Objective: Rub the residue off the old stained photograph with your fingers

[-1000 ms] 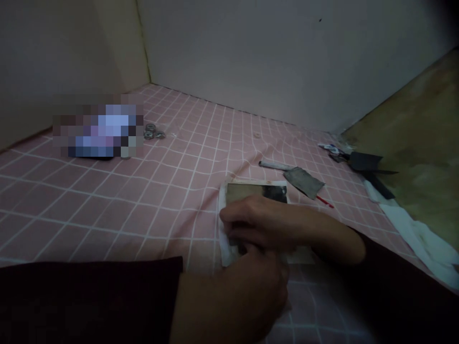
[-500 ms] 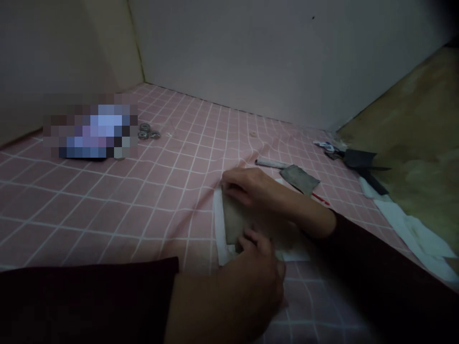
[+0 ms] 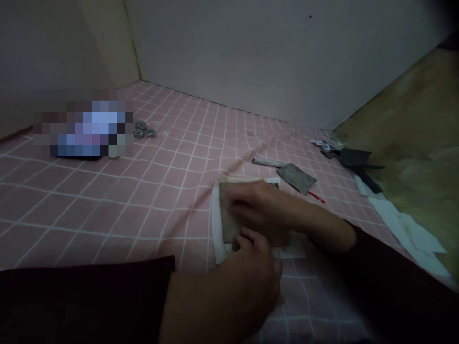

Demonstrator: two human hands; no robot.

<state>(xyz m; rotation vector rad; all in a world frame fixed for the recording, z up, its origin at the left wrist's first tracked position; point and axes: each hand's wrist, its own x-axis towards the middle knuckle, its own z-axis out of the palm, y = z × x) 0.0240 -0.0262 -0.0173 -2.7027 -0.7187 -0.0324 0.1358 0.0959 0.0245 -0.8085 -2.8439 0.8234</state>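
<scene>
A flat grey-brown piece, perhaps cloth [image 3: 228, 224], lies on a white sheet [image 3: 217, 234] that shows along its left and near edges. My left hand [image 3: 247, 282] rests on the near edge with its fingers curled closed. A small dark bit shows by those fingertips, but what they hold is hidden. Over the far part of the grey piece is my right hand [image 3: 254, 200], its bent fingers smeared by motion. Whether it grips anything I cannot make out.
Beyond my right hand lie a smaller grey piece [image 3: 297, 178], a pale rolled strip [image 3: 267, 163] and a red stick [image 3: 317, 197]. Black pieces [image 3: 355, 157] and white sheets [image 3: 409, 229] line the right side. Several metallic round items [image 3: 139, 130] sit beside a blurred-out device [image 3: 96, 126].
My right hand has drawn back from the far left corner toward me and right, uncovering that corner. My left hand keeps its place on the near edge. The view shifted slightly.
</scene>
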